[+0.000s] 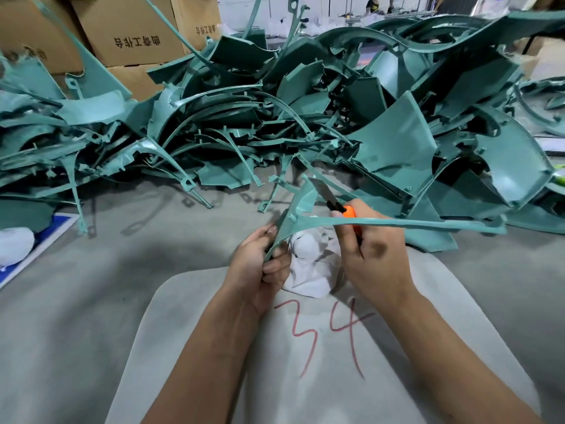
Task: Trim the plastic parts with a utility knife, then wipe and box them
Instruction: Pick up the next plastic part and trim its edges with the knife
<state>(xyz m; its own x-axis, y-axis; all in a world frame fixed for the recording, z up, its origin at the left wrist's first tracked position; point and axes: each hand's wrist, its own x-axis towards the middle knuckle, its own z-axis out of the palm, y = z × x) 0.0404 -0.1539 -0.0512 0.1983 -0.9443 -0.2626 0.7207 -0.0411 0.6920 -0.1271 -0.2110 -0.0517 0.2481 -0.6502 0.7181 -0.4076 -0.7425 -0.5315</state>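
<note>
Item — teal plastic part (pixel 308 209): light, springy, I judge; my left hand (pixel 260 264) grips its stiffer corner, right hand (pixel 370 252) clasps the utility knife (pixel 336 203) — blade extended.

One head-worn wide-angle cam only: aimed fwd and down, hands (pixel 312 258) seen close, pile of green parts (pixel 275 117) beyond; edges look bent, probably lens distortion.

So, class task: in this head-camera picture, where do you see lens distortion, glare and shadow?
Head view: wide-angle bending curves the cardboard boxes and the edges of the teal plastic pile; soft glare streaks glossy parts there; the utility knife and right hand stay fairly sharp; a diffuse shadow darkens the grey floor left of the left hand.
</note>
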